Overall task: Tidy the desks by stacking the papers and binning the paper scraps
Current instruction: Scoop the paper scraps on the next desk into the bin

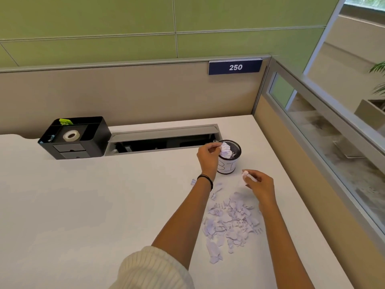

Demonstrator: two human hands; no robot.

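Observation:
A small black mesh bin [235, 151] with a white label stands on the white desk [104, 195], near the back right. Crumpled paper [226, 151] fills its top. My left hand [208, 155] reaches over the bin's rim, its fingers pinched on that crumpled paper. My right hand [260, 184] hovers just right of the bin and pinches a small paper scrap [245, 175]. A pile of several torn paper scraps [231, 220] lies on the desk below both hands. One stray scrap [193, 181] sits left of my left wrist.
A black desk organiser [75, 138] with a roll of tape stands at the back left. An open grey cable tray [162, 138] runs along the back edge. Beige partition walls close the back and right side, with a sign reading 250 [235, 67].

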